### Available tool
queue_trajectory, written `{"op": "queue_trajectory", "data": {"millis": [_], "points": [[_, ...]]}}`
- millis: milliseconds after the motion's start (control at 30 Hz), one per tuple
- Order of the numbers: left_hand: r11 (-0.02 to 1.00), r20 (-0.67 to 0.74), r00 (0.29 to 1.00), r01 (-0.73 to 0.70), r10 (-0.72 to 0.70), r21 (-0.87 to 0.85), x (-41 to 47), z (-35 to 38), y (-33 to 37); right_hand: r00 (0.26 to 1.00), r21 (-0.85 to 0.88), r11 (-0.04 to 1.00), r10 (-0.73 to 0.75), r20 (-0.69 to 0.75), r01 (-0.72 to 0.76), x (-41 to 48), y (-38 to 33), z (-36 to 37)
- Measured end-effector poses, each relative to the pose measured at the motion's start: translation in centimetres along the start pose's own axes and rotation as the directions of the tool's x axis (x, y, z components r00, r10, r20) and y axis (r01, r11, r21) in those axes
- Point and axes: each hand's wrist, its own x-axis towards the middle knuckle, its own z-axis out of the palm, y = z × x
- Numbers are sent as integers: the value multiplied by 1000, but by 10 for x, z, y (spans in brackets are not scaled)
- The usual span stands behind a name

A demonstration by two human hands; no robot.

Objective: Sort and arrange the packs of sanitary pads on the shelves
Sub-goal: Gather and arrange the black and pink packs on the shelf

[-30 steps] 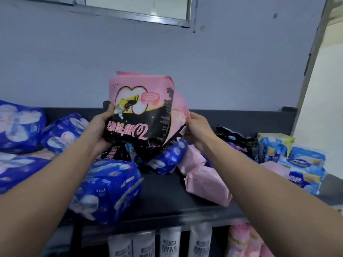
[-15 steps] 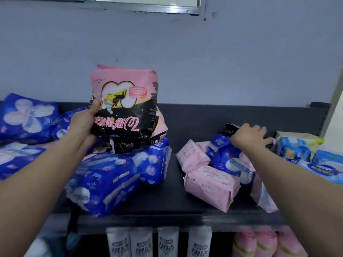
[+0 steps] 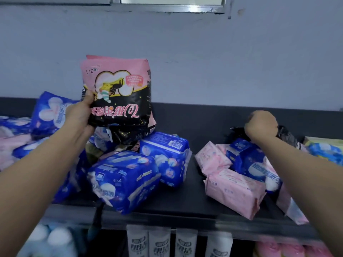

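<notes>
R hand (image 3: 260,125) fingers, flat 0.5 s ago, now curled round black pack (image 3: 286,136), well right of pink-black pack (image 3: 118,97); L hand (image 3: 79,112) fingers grip its left edge, print inverted.

Bare forearms (image 3: 46,164), left hand (image 3: 78,115), right hand (image 3: 260,125)

- pink-and-black pack (image 3: 118,108): glossy plastic film, crinkled at lower edge
- blue packs (image 3: 126,179): shiny plastic wrap, wrinkled, bright glare spots
- pink packs (image 3: 233,191): soft plastic wrap, duller satin sheen, creased seams
- black pack (image 3: 286,136): thin glossy film, crumpled
- shelf (image 3: 185,204): dark, smooth, matt; looks like painted metal
- wall (image 3: 204,62): painted, matt, some chips and scuffs
- window frame (image 3: 167,7): looks like metal, dull
- white bottles (image 3: 159,243): smooth plastic, low sheen
</notes>
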Motion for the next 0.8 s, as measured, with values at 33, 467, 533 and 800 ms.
{"op": "queue_trajectory", "data": {"millis": [33, 467, 533, 800], "points": [[1000, 1, 1000, -1, 1, 4, 2, 1, 2, 999, 57, 998, -37, -30, 39, 0, -15, -4], [993, -91, 989, -120, 120, -2, 39, -49, 51, 867, 871, 467, -487, 109, 152, -78, -237, -1], [992, -104, 987, -127, 125, -8, 43, -62, 58, 796, 879, 473, -553, 246, 56, -90, -250, 11], [995, -117, 988, -98, 97, -1, 47, -80, 67, 563, -91, 561, -826, -6, 823, -114, -279, 16]]}}
